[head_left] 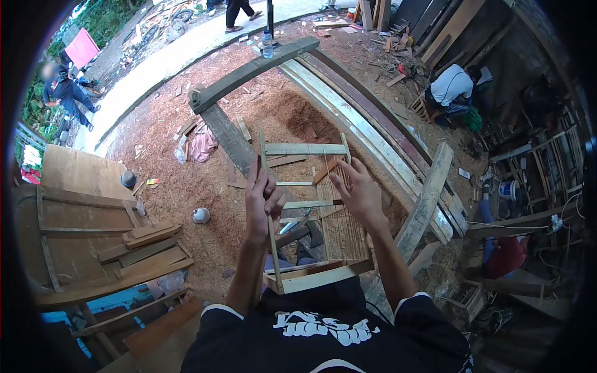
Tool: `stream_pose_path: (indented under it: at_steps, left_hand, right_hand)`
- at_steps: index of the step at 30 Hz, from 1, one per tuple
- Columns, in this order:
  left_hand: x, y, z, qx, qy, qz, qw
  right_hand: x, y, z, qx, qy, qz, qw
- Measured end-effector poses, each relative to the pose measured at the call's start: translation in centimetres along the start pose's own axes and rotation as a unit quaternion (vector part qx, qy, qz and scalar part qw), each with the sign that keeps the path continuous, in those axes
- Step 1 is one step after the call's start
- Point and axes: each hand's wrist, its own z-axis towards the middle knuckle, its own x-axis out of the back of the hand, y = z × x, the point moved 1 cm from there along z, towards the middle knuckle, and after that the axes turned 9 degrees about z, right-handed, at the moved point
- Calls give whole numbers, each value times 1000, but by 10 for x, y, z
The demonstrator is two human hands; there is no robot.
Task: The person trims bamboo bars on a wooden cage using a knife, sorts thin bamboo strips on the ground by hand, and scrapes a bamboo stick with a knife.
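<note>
A light wooden frame with several cross slats (305,148) stands upright against my body. My left hand (264,202) is closed around its left side rail, and a thin dark brown wood strip (255,166) shows at those fingers. Near the upper right rail is my right hand (360,196), its fingers bent and apart; whether the fingertips touch the rail is unclear. Thin reddish-brown strips run down inside the frame's right half. Through the slats, a dark hammer-like tool (313,235) shows, partly hidden.
Long boards (373,146) and a heavy beam (255,71) bearing a water bottle (267,45) lie ahead. Wood shavings cover the ground. Planks (152,245) and a white round container (201,216) are left. A person (453,87) crouches right; another (65,93) is far left.
</note>
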Motion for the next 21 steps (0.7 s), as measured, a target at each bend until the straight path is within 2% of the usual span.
stream_pose_path:
  at_steps: [2,5,8,11,14,21]
  left_hand:
    - [-13,1,-7,1,23,-19,1000]
    - [-20,-2,-16,-6,16,-43,999]
    - [-28,-6,-31,-9,16,-39,999]
    - [-30,-11,-42,-10,9,-68,998]
    - [-34,-8,-51,-14,2,-75,997]
    - [-39,-9,-55,-9,12,-76,997]
  right_hand:
    - [6,-1,-3,9,19,36,999]
    - [2,11,-1,192,133,-47,971]
    - [-3,14,-1,172,106,61,978]
    - [-9,17,-9,139,92,108,980]
    - [-19,25,-13,149,105,167,969]
    - [-19,25,-15,144,136,169,966]
